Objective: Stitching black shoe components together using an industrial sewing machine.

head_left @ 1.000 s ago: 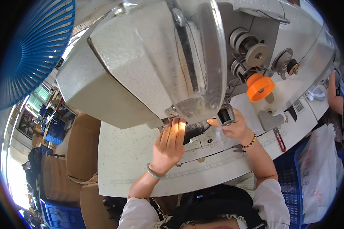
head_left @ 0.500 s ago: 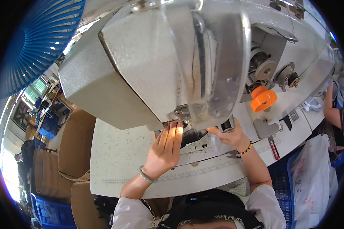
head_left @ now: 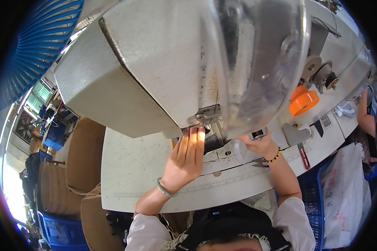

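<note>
My left hand (head_left: 185, 161) lies palm down on the sewing machine's bed, its fingers stretched out close together. Their tips reach under the presser foot area below the machine head (head_left: 151, 67), beside a dark piece (head_left: 214, 143) that looks like black fabric. Light from the machine falls on those fingertips. To the right, my right hand (head_left: 262, 146) is near a small metal part (head_left: 258, 134) of the machine, which hides some of its fingers. One finger points left toward the dark piece, with a gap between. Whether this hand pinches anything does not show.
A clear plastic guard (head_left: 264, 79) and an orange knob (head_left: 304, 101) stand above the bed. Red-handled snips (head_left: 303, 157) lie at the right, and a ruler strip (head_left: 163, 193) runs along the front. Cardboard boxes (head_left: 86, 154) stand left; a blue crate (head_left: 314, 196) stands right.
The view has shifted, so the machine head and guard appear larger and the knob farther right. My right finger has drawn back from the dark piece. My left hand stays at the presser foot.
</note>
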Demonstrator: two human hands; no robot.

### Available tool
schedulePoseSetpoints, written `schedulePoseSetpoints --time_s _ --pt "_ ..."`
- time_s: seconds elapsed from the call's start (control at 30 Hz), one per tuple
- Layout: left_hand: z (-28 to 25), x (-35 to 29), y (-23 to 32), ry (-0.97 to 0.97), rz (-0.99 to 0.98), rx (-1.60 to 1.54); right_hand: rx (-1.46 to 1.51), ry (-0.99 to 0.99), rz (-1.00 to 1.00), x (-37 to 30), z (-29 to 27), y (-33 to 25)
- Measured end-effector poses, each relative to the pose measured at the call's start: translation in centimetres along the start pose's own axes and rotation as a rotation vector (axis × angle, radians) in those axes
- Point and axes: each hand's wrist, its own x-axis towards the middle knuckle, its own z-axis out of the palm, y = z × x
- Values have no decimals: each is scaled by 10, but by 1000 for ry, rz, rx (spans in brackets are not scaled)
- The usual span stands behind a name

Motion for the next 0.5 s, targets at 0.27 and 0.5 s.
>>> schedulePoseSetpoints --time_s 0.27,0.5 --pt "1 -1 4 -13 -29 2 37 41 36 1 0 -4" --pt "5 -3 5 9 -52 -8 52 79 89 3 2 -6"
